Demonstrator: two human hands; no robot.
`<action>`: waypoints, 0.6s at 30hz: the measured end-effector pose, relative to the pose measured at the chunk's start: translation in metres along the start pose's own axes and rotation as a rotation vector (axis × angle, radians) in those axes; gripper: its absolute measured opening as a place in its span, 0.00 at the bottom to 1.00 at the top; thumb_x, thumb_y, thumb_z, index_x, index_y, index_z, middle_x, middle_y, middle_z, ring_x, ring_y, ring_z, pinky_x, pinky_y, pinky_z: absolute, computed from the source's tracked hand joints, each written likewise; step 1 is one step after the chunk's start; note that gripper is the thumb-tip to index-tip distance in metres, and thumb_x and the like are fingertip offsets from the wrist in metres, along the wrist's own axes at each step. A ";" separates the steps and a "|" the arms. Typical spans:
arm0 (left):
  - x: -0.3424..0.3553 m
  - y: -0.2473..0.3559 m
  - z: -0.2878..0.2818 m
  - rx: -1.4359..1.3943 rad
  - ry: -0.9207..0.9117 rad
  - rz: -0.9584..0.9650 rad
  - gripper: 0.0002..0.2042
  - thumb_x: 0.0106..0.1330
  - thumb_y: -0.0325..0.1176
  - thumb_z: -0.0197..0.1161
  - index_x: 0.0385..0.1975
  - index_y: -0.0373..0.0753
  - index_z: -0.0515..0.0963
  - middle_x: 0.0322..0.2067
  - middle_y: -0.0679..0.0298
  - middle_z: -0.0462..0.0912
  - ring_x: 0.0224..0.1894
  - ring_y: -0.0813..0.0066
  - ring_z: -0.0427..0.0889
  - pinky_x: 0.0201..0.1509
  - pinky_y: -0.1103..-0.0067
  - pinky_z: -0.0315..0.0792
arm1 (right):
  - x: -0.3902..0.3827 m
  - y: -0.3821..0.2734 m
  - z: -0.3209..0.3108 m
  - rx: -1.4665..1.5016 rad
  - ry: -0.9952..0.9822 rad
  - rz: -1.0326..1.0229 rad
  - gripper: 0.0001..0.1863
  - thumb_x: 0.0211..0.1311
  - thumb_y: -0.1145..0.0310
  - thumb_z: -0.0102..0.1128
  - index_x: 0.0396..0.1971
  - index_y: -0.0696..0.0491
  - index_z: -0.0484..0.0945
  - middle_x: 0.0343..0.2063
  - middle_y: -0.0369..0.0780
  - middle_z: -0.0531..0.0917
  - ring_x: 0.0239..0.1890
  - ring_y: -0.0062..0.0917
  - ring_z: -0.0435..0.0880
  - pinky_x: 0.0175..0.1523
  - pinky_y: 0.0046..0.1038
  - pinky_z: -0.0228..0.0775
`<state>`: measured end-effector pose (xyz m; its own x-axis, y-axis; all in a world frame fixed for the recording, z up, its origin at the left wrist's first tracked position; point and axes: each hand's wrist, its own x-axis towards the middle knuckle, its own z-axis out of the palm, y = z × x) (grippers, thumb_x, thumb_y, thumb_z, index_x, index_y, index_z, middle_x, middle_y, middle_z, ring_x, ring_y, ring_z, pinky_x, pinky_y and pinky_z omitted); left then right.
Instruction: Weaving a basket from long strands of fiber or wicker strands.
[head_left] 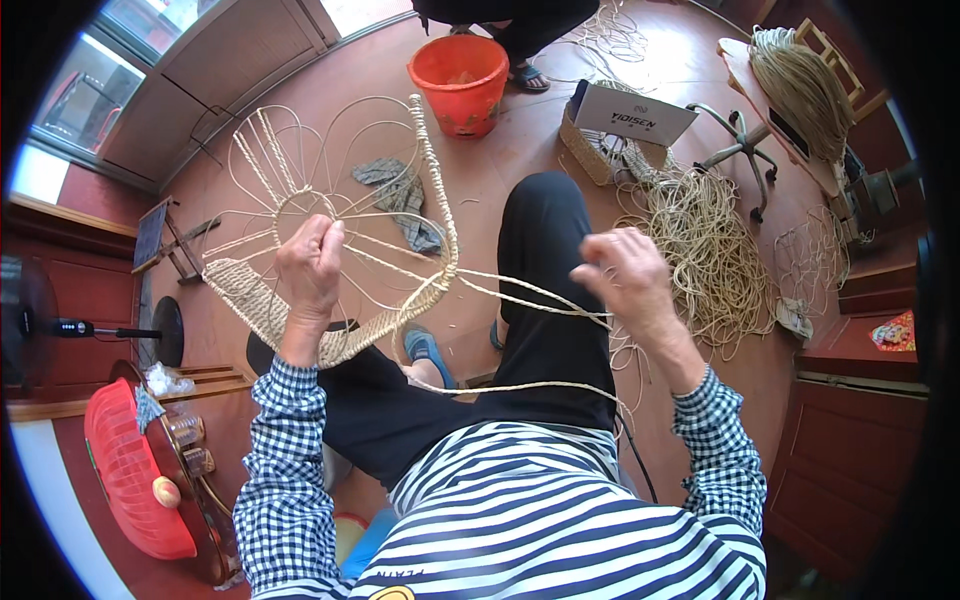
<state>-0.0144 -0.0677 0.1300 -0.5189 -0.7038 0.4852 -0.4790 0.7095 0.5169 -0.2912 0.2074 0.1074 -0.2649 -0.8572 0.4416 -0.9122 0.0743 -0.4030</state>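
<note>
A round wire frame [385, 215] with petal-like loops is partly wrapped in pale straw cord and tilts over my left thigh. Along its near edge runs a tightly woven straw band [245, 290]. My left hand [312, 262] is closed around the frame near its inner ring, and the fingers hide what they grip there. Loose straw cord [530, 290] stretches from the frame's right corner across my right knee. Just above the cord's far end is my right hand [632, 278], thumb and fingers apart, slightly blurred, with nothing visible in it. Another cord strand curves across my lap.
A large heap of straw cord [705, 255] lies on the floor to the right, beside an open box [625, 125] and a swivel chair base [740, 150]. An orange bucket [460, 85] stands ahead, near another person's sandalled foot [528, 78]. A grey cloth [405, 200] lies beyond the frame.
</note>
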 end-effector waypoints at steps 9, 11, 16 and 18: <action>0.017 -0.019 0.011 -0.117 -0.037 0.028 0.10 0.65 0.33 0.61 0.23 0.36 0.75 0.19 0.55 0.73 0.21 0.61 0.75 0.27 0.69 0.66 | -0.006 -0.020 0.004 -0.029 0.112 -0.150 0.08 0.59 0.66 0.68 0.23 0.49 0.78 0.19 0.35 0.77 0.26 0.30 0.79 0.39 0.34 0.71; 0.028 -0.042 0.014 -0.066 -0.041 -0.024 0.10 0.65 0.34 0.61 0.23 0.36 0.75 0.19 0.55 0.74 0.21 0.60 0.75 0.27 0.68 0.66 | -0.051 0.059 -0.063 -0.461 0.062 -0.201 0.04 0.55 0.69 0.67 0.26 0.48 0.80 0.21 0.35 0.80 0.27 0.30 0.81 0.41 0.35 0.73; 0.034 -0.089 0.016 0.065 -0.010 -0.089 0.10 0.64 0.36 0.61 0.24 0.38 0.77 0.18 0.55 0.76 0.20 0.60 0.78 0.27 0.67 0.68 | -0.325 0.211 -0.317 -0.670 -0.205 1.390 0.22 0.71 0.56 0.51 0.53 0.56 0.82 0.53 0.47 0.83 0.58 0.40 0.80 0.62 0.35 0.69; 0.031 -0.089 0.013 0.110 -0.059 -0.030 0.10 0.64 0.36 0.61 0.24 0.38 0.78 0.18 0.56 0.77 0.21 0.60 0.79 0.28 0.67 0.70 | -0.369 0.185 -0.373 -1.052 -0.998 1.648 0.34 0.67 0.46 0.55 0.65 0.54 0.72 0.66 0.48 0.72 0.69 0.39 0.69 0.68 0.38 0.66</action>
<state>0.0030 -0.1522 0.0894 -0.5428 -0.7235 0.4266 -0.5681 0.6904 0.4480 -0.4788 0.7271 0.1687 -0.8751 0.3625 -0.3207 0.0138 0.6810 0.7322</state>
